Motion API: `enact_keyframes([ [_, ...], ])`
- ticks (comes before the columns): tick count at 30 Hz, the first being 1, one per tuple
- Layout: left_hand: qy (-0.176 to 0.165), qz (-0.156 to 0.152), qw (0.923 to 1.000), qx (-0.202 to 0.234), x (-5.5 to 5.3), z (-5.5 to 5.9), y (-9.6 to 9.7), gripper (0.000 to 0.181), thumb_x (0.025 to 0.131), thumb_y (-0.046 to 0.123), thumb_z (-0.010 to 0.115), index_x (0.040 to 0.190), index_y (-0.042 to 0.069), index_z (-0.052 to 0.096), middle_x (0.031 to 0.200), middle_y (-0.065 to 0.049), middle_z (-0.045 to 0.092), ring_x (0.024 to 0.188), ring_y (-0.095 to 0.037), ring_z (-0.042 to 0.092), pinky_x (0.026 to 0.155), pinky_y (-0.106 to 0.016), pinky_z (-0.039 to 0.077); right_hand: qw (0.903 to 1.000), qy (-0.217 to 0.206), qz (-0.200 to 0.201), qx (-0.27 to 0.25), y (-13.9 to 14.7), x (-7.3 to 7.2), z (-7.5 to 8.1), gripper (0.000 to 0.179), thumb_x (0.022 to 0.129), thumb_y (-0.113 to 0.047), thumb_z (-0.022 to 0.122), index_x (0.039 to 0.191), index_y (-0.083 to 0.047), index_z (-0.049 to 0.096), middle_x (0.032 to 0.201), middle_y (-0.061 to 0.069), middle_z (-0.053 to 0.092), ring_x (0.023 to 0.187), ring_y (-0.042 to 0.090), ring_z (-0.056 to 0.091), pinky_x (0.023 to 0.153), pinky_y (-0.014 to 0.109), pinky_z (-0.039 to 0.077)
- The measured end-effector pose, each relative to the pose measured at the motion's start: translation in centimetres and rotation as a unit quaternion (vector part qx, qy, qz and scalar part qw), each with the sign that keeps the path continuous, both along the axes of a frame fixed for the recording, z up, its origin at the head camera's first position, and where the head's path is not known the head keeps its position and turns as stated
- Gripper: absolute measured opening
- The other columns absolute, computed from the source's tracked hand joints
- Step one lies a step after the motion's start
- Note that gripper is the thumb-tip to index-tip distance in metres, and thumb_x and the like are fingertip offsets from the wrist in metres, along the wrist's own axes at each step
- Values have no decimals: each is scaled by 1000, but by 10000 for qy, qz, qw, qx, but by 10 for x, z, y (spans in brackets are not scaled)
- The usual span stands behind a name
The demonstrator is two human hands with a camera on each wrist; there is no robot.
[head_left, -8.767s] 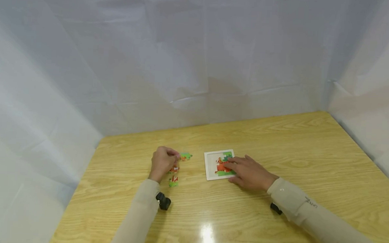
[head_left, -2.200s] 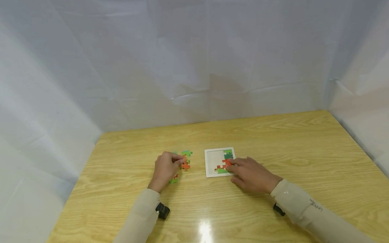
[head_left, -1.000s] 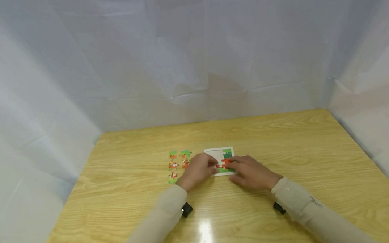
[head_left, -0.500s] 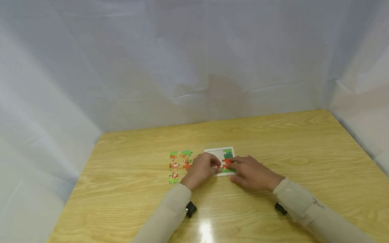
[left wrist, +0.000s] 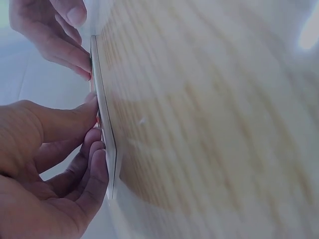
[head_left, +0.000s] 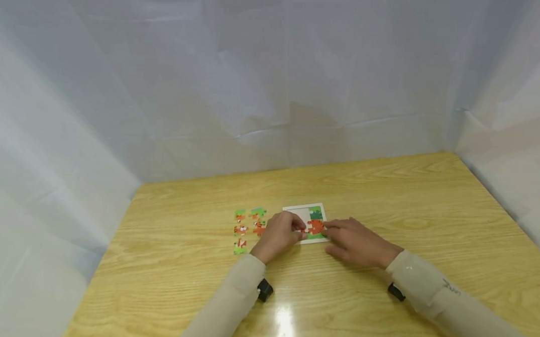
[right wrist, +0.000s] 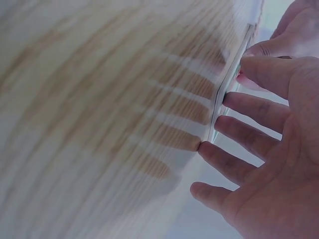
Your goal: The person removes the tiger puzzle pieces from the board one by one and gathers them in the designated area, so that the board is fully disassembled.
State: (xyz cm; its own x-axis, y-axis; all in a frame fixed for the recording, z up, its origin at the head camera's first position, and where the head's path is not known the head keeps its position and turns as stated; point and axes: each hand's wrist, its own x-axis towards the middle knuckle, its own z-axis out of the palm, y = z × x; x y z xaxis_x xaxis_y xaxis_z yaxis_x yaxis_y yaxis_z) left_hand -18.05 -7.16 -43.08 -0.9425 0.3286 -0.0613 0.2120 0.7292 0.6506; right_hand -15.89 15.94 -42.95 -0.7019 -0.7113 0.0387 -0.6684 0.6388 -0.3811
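Note:
A square white puzzle tray (head_left: 297,209) lies on the table, its right side filled with orange and green jigsaw pieces (head_left: 315,227). My left hand (head_left: 281,234) reaches over the tray's near left part. Its thumb and fingers pinch a small red puzzle piece (left wrist: 97,120) low at the tray surface, mostly hidden by the fingertips. My right hand (head_left: 359,243) rests at the tray's right edge with fingers extended, fingertips touching the rim and the pieces there. In the right wrist view the fingers (right wrist: 249,134) are spread along the tray side.
Several loose puzzle pieces (head_left: 240,230) with parts of an orange animal lie in two columns left of the tray, beside the left hand. The wooden table (head_left: 179,275) reaches back to a hanging white sheet (head_left: 237,86). Black wrist cameras (head_left: 265,290) sit under the sleeves.
My left hand has moved right, from the loose pieces to the tray, after leaving an orange piece among them. Just now my right hand has slid slightly right, uncovering more orange.

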Motion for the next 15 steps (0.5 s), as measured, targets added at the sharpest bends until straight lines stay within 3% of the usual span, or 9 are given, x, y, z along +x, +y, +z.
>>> enact_keyframes([
  [15,33,101,9999,44,0,-1,1,9,88,10,80,96,8,77,88,1,71,79,-12,63,74,-31,54,10000,57,21,59,1,-2,-2,39,102,-21,62,132,3,63,141,22,57,127,39,55,103,72,34],
])
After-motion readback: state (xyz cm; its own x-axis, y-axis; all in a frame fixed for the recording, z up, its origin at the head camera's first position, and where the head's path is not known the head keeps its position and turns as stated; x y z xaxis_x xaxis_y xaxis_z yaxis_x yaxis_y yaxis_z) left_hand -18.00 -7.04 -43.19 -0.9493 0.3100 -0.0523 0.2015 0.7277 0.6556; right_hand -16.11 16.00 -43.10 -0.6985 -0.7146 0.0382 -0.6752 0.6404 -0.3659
